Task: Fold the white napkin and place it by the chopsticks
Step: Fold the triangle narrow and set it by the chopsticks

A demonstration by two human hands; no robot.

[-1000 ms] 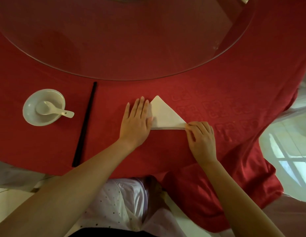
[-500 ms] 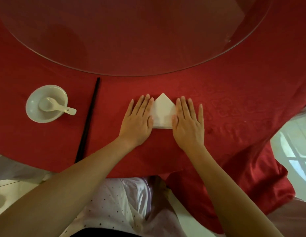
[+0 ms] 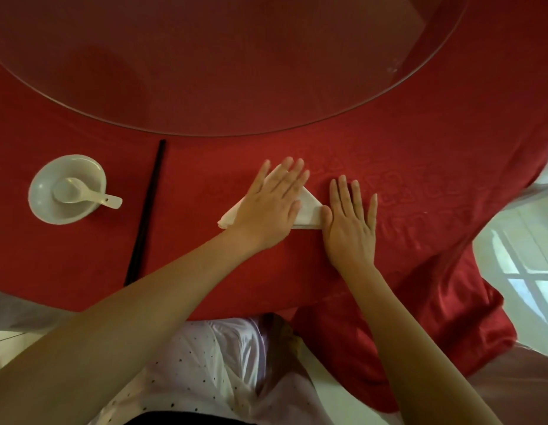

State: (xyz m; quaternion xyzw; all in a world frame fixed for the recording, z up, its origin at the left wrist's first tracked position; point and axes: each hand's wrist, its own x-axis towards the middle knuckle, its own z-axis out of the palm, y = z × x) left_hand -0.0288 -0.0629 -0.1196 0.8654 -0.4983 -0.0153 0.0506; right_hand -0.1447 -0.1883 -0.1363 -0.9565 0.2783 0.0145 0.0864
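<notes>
The white napkin (image 3: 309, 211), a folded triangle by the near edge of the surface (image 3: 205, 271), lies well apart from the chopsticks (image 3: 147, 210). The left hand (image 3: 272, 204) presses it and the right hand (image 3: 350, 222) touches its corner; both grips are wide and flat. It is probably light and limp, so better pinch the folded edge.

Between the chopsticks (image 3: 145, 216) and the napkin (image 3: 309, 210) I see a bare strip of red desk (image 3: 205, 256) where a hand could pass from near to far. My left hand (image 3: 272, 204) lies flat on the napkin, and my right hand (image 3: 350, 219) lies flat just right of it, blocking that spot. Left of the chopsticks, the bowl (image 3: 33, 191) with its spoon (image 3: 82, 191) stands in the way. The glass turntable (image 3: 235, 72) closes off the far side. Right of my right hand the cloth lies bare.
</notes>
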